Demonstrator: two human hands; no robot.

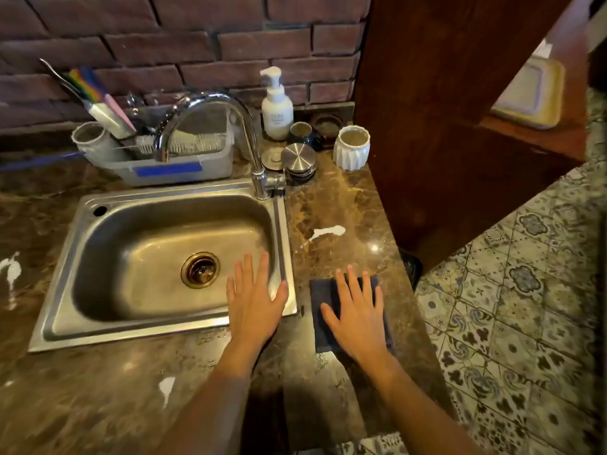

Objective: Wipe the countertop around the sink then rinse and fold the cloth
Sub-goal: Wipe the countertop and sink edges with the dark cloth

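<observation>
A dark blue folded cloth (320,310) lies flat on the brown marble countertop (348,205) to the right of the steel sink (65,257). My right hand (358,313) rests flat on the cloth with fingers spread, not gripping it. My left hand (254,302) hovers palm down with fingers apart over the sink's front right corner and rim, holding nothing. A white smear (328,232) sits on the counter beyond the cloth. Other white smears show at the far left (11,269) and in front of the sink (166,387). The chrome faucet (210,126) arches over the basin.
Behind the sink stand a grey tray (170,170) with brushes, a soap pump bottle (277,106), a stack of metal lids (298,159), a dark mug (301,131) and a white ribbed cup (351,147). A wooden panel (443,126) rises at right; patterned floor tiles (512,316) lie below the counter edge.
</observation>
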